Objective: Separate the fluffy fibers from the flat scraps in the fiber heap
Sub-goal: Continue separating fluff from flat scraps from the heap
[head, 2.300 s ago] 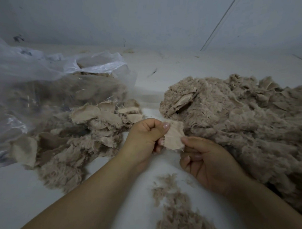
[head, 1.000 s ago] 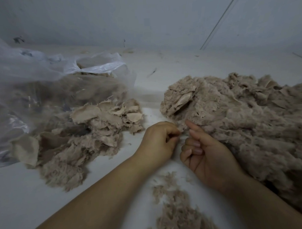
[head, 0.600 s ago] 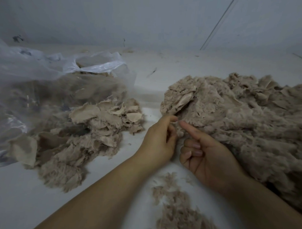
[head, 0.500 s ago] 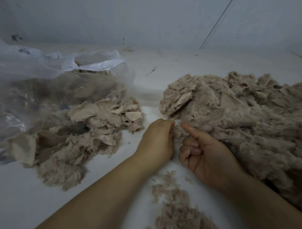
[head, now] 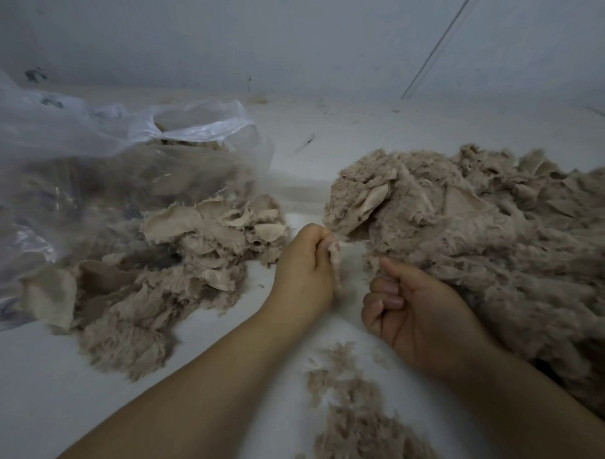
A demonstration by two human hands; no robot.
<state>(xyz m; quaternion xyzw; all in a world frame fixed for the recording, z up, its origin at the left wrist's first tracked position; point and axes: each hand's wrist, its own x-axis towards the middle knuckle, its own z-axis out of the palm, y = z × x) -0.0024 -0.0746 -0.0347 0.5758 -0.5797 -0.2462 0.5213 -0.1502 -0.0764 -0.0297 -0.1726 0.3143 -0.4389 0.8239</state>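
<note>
A big beige fiber heap [head: 493,243] fills the right side. My left hand [head: 304,267] pinches a small fuzzy scrap [head: 334,259] just off the heap's near-left edge. My right hand [head: 417,311] rests against the heap's front edge with fingers curled and the thumb tip on the fibers; whether it grips a tuft is hidden. A pile of flat scraps with fuzzy edges [head: 178,261] lies at the left. Loose fluffy fibers [head: 355,413] lie in front, between my forearms.
A clear plastic bag [head: 96,161] holding more beige material lies at the far left, behind the scrap pile. The white surface [head: 39,393] runs back to a pale wall [head: 287,41].
The flat scrap held by both hands 2.3 s ago is gone. Both hands reached to the heap's edge, and my left hand has pulled a small fuzzy scrap away from it.
</note>
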